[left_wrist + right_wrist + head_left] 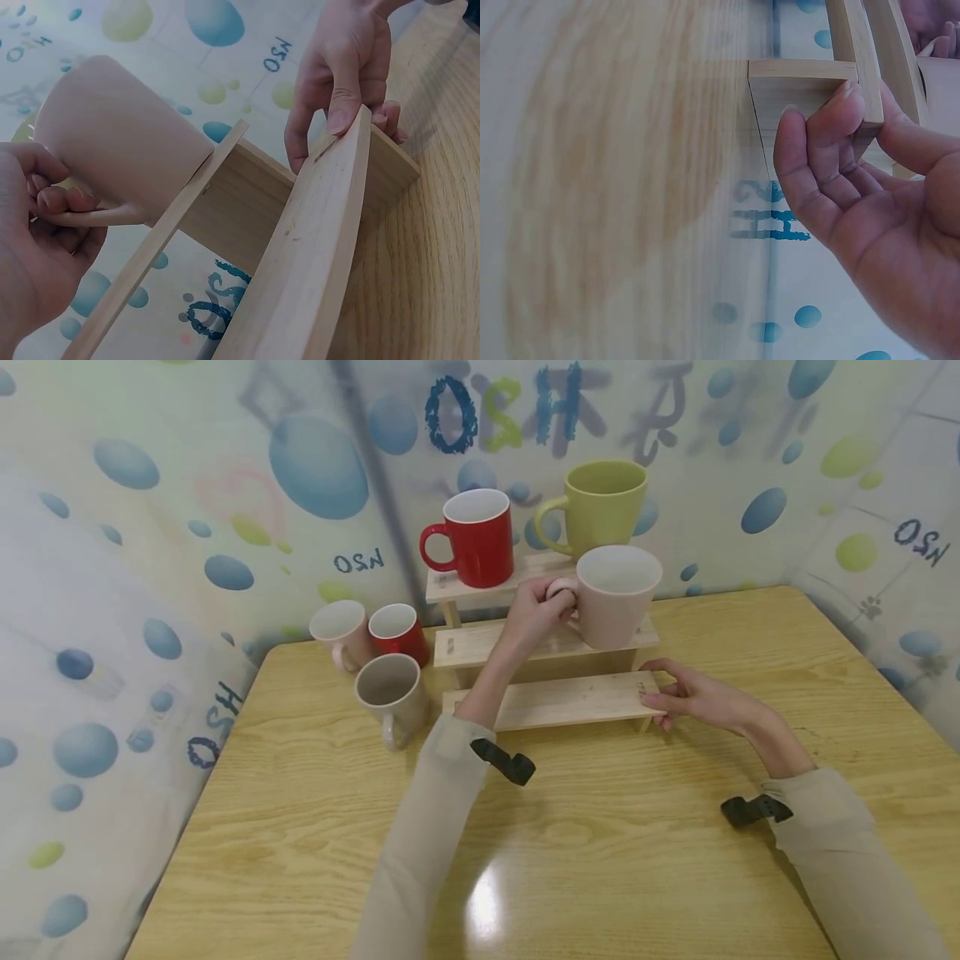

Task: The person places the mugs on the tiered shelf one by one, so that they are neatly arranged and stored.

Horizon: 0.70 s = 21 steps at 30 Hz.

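Note:
My left hand (534, 614) holds a pale pink mug (617, 606) by its handle, fingers curled round it. The mug is upright, its base at the right part of the middle shelf (480, 643) of a three-step wooden stand. In the left wrist view the mug's base (180, 176) meets the shelf's edge; I cannot tell whether its full weight rests there. At the right end of the bottom shelf (570, 700), my right hand (701, 697) grips the board, thumb on top and fingers below. A red mug (483, 547) and a yellow-green mug (606, 510) stand on the top shelf.
Left of the stand, a pale pink mug (348, 635), a small red mug (399, 635) and a grey-beige mug (393, 697) stand on the wooden table (600, 860). A patterned curtain (225, 510) hangs behind and beside the table.

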Motion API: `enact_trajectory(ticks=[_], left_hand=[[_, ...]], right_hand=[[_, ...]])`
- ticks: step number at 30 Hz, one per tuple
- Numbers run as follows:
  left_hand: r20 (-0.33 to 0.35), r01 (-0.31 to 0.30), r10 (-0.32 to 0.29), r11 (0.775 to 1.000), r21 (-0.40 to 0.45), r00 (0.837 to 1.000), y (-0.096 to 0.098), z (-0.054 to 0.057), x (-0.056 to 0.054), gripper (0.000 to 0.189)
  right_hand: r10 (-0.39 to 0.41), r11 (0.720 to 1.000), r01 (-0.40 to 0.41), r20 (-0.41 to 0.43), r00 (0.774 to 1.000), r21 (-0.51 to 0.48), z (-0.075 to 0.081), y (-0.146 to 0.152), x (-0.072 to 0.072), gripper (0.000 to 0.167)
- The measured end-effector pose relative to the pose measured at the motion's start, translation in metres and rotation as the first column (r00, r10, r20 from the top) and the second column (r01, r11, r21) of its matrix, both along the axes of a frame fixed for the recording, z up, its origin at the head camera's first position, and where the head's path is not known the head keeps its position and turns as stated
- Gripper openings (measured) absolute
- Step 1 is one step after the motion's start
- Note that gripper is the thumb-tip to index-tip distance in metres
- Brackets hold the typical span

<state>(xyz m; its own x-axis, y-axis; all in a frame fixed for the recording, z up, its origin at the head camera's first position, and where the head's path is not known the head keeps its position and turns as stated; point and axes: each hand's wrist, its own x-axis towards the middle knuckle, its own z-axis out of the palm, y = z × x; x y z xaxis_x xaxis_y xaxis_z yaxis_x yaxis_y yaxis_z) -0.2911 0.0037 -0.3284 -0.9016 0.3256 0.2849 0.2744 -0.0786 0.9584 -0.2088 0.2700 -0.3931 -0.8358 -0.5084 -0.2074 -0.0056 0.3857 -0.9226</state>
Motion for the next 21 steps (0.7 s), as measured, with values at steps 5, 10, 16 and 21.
enact_trajectory(ticks=[5, 10, 16, 21], left_hand=[[0.002, -0.008, 0.008, 1.000, 0.019, 1.000, -0.004, -0.001, 0.003, 0.012], [-0.024, -0.004, 0.004, 1.000, 0.011, 1.000, -0.007, -0.001, 0.005, 0.005], [-0.063, -0.014, 0.009, 0.997, -0.074, 0.998, -0.017, -0.002, 0.008, 0.024], [-0.081, -0.005, -0.004, 0.993, -0.115, 0.997, -0.025, -0.004, 0.011, 0.035]], right_hand=[[0.002, 1.000, -0.002, -0.003, 1.000, 0.005, -0.001, 0.001, 0.000, 0.059], [0.006, 1.000, -0.006, -0.011, 1.000, 0.003, -0.001, 0.001, 0.000, 0.059], [0.011, 1.000, -0.011, -0.022, 1.000, 0.002, -0.001, 0.001, 0.000, 0.058], [0.009, 1.000, -0.009, -0.023, 1.000, -0.004, -0.001, 0.001, 0.000, 0.057]])
